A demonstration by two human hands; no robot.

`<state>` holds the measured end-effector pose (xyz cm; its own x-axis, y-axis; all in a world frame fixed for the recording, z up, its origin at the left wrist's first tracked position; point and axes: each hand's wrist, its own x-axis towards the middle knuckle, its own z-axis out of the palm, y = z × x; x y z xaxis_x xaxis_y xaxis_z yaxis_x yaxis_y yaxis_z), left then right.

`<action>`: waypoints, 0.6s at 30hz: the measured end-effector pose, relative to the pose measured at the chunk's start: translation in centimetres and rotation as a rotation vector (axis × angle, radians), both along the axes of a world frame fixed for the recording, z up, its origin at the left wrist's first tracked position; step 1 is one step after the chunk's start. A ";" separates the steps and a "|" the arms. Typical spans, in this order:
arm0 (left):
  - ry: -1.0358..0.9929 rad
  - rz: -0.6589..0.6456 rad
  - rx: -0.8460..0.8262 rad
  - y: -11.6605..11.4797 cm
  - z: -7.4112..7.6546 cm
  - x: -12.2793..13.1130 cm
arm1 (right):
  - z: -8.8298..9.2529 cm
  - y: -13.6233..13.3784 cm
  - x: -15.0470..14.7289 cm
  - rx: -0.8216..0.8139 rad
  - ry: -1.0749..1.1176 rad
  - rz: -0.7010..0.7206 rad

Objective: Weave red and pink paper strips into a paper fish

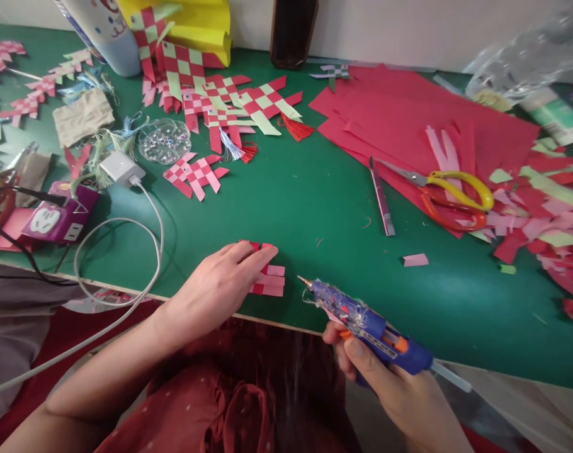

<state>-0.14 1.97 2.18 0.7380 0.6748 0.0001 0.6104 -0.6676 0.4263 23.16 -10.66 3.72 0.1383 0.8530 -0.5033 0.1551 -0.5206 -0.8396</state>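
Observation:
My left hand (225, 280) lies over a small woven piece of red and pink paper strips (271, 286) near the table's front edge. Its fingers are stretched out and rest flat on the paper, hiding much of the weave; the thumb cannot be seen clearly. In my right hand (381, 371) is a blue hot glue gun (371, 324), with the fingers wrapped round its handle by the orange trigger. A clear glue stick (451, 376) sticks out of its back. The metal nozzle points left towards the paper piece, a short gap away from it.
Finished woven paper fish (204, 173) lie at the back. Scissors (456, 195) and a craft knife (381, 198) rest on the right by red paper sheets (385, 107) and scraps (546, 214). A white cable (158, 233) loops past my left arm from a charger (122, 168).

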 end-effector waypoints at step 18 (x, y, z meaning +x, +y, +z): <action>0.122 0.077 -0.159 1.5 1.3 1.1 | -0.2 -0.1 0.5 -0.031 0.016 0.022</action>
<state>0.92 3.44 3.48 0.6720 0.7139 -0.1972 0.7108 -0.5469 0.4424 23.65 -10.81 3.51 0.1116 0.8394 -0.5319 0.1531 -0.5434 -0.8254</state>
